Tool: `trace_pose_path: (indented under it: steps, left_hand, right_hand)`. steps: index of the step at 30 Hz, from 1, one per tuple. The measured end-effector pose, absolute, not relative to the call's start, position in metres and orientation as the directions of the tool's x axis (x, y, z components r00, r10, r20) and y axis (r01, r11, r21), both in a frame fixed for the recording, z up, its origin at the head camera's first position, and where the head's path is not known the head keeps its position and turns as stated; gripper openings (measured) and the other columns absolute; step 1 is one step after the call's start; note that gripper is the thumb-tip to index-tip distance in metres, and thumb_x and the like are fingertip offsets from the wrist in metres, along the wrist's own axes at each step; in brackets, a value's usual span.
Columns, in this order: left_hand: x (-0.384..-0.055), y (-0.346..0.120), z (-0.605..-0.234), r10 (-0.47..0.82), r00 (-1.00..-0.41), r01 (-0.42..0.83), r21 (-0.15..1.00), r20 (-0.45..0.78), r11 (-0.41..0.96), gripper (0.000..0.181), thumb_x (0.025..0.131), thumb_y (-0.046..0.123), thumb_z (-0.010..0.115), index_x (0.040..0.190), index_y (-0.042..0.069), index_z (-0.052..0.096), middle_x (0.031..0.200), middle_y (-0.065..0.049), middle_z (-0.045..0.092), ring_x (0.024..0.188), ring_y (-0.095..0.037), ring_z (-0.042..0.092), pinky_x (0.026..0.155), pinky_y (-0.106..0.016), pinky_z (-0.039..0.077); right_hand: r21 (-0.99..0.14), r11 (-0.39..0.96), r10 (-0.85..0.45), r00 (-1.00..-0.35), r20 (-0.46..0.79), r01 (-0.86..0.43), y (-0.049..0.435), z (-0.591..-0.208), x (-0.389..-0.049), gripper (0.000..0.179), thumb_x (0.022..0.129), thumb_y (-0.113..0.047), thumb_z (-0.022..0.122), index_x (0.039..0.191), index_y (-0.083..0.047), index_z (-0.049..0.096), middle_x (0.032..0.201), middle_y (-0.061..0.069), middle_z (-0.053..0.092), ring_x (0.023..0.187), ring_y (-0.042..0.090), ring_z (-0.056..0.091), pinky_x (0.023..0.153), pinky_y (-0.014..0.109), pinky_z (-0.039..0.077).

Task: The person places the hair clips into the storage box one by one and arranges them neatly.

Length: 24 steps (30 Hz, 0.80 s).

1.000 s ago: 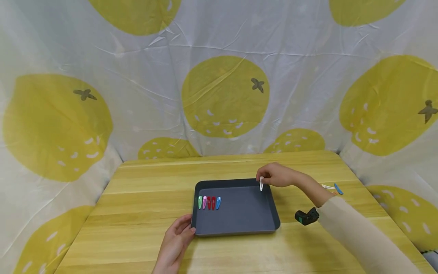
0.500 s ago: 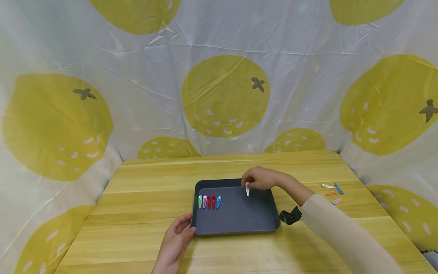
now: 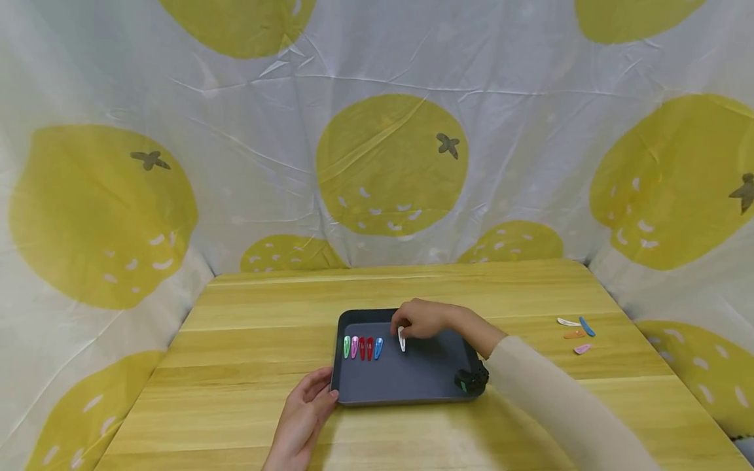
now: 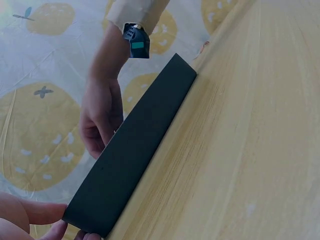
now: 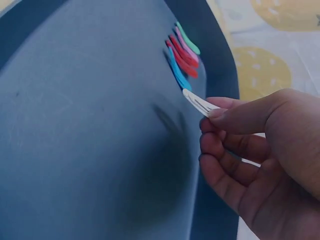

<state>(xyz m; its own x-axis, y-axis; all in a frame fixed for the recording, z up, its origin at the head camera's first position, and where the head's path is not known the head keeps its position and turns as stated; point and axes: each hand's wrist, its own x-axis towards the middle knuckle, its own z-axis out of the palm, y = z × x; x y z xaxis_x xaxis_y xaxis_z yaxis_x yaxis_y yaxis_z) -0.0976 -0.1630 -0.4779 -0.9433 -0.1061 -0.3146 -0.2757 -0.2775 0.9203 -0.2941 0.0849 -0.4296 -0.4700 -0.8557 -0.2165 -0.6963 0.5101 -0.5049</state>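
My right hand [image 3: 423, 318] pinches a white snap hair clip [image 5: 199, 103] between thumb and forefinger, over the dark grey tray [image 3: 406, 383]. Along the tray's left part lies a row of clips: a green clip [image 3: 347, 347], a pink clip [image 3: 355, 347], two red clips [image 3: 366, 348] and a blue clip [image 3: 378, 348]. The white clip hangs to the right of the blue one. At the tray's near left corner my left hand [image 3: 303, 412] grips the rim, its thumb on the edge; the left wrist view shows those fingers [image 4: 42, 212] at the corner.
On the wooden table [image 3: 235, 366] to the right lie more clips: a white clip [image 3: 568, 322], a blue clip [image 3: 586, 326], an orange clip [image 3: 574, 335] and a pink clip [image 3: 582, 349]. A lemon-print curtain [image 3: 518, 150] surrounds the table's back and sides.
The right hand has carried the white clip leftward, from the tray's far right corner toward the row. The left hand stays at the corner; the row is unchanged.
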Motion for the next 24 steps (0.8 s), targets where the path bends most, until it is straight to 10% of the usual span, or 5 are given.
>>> trace_pose_path:
  steps: [24]
  left_hand:
    - [-0.099, -0.163, -0.480, -0.127, -0.935, -0.290, 0.920, -0.331, -0.262, 0.057, 0.097, -0.010, 0.059, 0.150, -0.009, 0.038, 0.151, -0.032, 0.039, 0.139, -0.040, 0.042, 0.111, -0.048, 0.044]
  right_hand:
    - [-0.527, 0.508, -0.856, -0.467, -0.222, -0.681, 0.062, -0.452, -0.296, 0.018, 0.103, -0.005, 0.061, 0.109, -0.014, 0.075, 0.088, -0.008, 0.064, 0.069, 0.008, 0.051, 0.067, 0.027, 0.046]
